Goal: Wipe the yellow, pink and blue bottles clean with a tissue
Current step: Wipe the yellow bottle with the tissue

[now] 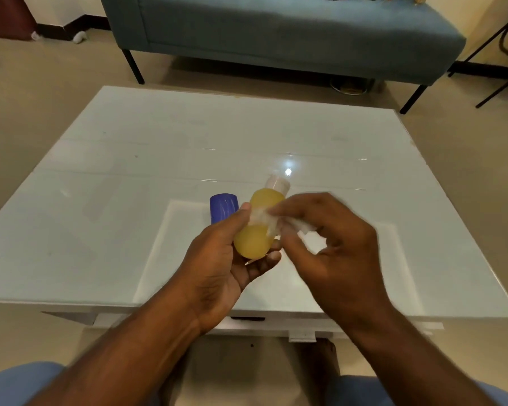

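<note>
A: While the left hand [217,268] curls round the lower half of the one yellow bottle [258,227], what is the right hand [332,247] doing?

B: It pinches one white tissue [276,222] against the bottle's middle. Both hands are raised above the tabletop [129,177], over its near edge, and the right one is blurred.

A: How does the bottle lie?

B: Tilted, its pale cap [277,184] pointing toward the far edge.

A: Other bottles?

B: One blue bottle [223,207], upright on the tabletop just beyond the left thumb. I count two bottles and cannot see a pink one.

A: Beyond the tabletop?

B: One grey-blue sofa [276,30] past the far edge.
</note>
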{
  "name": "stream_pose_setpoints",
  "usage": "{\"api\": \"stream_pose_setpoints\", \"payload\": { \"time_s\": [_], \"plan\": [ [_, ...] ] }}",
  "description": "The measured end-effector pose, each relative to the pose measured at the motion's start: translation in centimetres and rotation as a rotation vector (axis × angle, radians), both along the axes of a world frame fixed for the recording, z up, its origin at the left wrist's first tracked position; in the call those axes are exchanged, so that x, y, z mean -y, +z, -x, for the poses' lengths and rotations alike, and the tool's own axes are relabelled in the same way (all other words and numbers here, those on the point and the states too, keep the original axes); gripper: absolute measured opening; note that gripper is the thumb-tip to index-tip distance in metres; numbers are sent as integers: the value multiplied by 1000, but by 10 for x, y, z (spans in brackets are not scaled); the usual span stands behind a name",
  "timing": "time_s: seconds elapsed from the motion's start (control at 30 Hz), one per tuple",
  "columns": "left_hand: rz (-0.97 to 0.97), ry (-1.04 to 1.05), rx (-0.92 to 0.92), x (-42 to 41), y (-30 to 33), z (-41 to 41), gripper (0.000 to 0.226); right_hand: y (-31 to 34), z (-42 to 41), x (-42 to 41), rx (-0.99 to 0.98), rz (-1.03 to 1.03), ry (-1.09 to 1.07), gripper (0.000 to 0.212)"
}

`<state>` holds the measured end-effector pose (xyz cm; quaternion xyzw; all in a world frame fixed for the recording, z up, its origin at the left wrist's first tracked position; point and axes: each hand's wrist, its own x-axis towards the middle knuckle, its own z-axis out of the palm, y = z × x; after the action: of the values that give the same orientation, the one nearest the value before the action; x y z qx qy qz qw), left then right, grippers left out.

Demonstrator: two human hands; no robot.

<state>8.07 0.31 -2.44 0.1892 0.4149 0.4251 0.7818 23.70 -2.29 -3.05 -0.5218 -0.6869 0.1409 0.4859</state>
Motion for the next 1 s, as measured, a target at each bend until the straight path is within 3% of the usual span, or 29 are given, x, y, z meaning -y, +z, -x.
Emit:
{"api": "stream_pose_setpoints", "payload": {
  "time_s": [0.1,0.17,0.3,0.4,0.5,0.67,0.83,1.0],
  "plan": [
    [34,-17,52,1,0,-2,44,3,-12,-6,-21,-4,-154,19],
    [36,5,51,1,0,-1,45,3,-9,-3,-10,-5,-133,18],
    [-53,28,-161,-1,-5,4,34,-6,6,8,112,7,86,17],
    [-124,-26,-276,-3,-8,3,30,0,-6,1,47,8,-7,14],
    [-132,-55,-247,1,-7,-1,23,6,-14,0,-50,37,-98,22],
    [-70,13,-300,0,-5,2,35,-5,6,12,93,44,113,19],
    [25,41,-186,-1,-5,-1,46,3,-8,0,-88,67,-75,18],
    [11,49,-215,-2,-7,2,49,-1,2,6,-68,89,-3,20]
  ]
}}
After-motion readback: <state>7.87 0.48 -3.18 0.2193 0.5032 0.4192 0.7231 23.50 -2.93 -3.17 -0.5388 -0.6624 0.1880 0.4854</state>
